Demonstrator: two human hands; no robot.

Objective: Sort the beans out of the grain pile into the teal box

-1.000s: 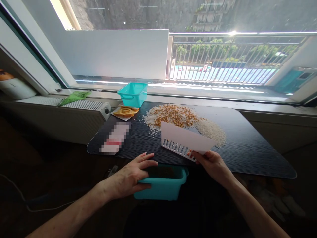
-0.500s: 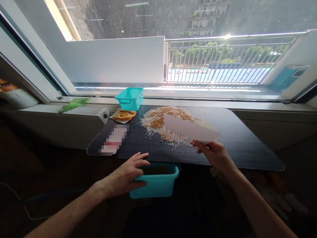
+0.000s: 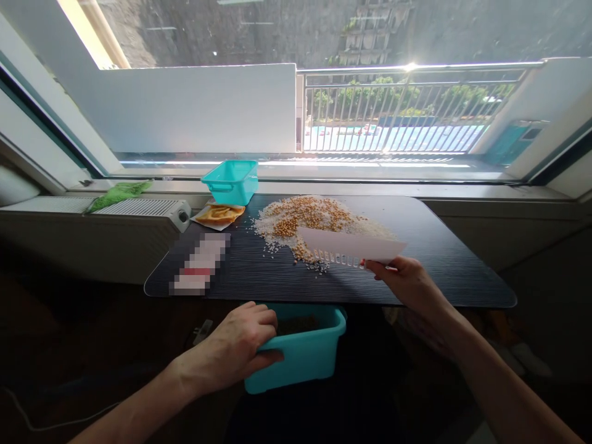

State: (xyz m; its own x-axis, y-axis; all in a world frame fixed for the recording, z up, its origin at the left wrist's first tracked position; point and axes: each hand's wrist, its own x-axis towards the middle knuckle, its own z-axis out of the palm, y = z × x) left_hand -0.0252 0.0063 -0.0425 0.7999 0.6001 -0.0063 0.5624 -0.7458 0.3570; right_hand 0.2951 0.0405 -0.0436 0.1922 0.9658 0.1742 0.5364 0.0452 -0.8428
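Note:
My left hand (image 3: 235,351) grips the left rim of a teal plastic bin (image 3: 303,354) held just below the near edge of the black table (image 3: 453,259). My right hand (image 3: 407,283) pinches the corner of a white slotted scraper (image 3: 351,250) that stands on the table, its slotted lower edge against the near side of a heap of white rice and yellow beans (image 3: 314,219). A few grains lie loose in front of the scraper.
A second teal bin (image 3: 230,180) stands at the back left of the table, with a yellow packet (image 3: 219,214) on paper beside it. A blurred flat item (image 3: 198,271) lies at the table's left. A radiator (image 3: 139,209) with a green cloth (image 3: 119,193) is further left. A window spans the back.
My right hand moved the scraper from near the table's front edge into the grain heap and dragged some grains nearer. My left hand curled round the bin's rim and tilted the bin.

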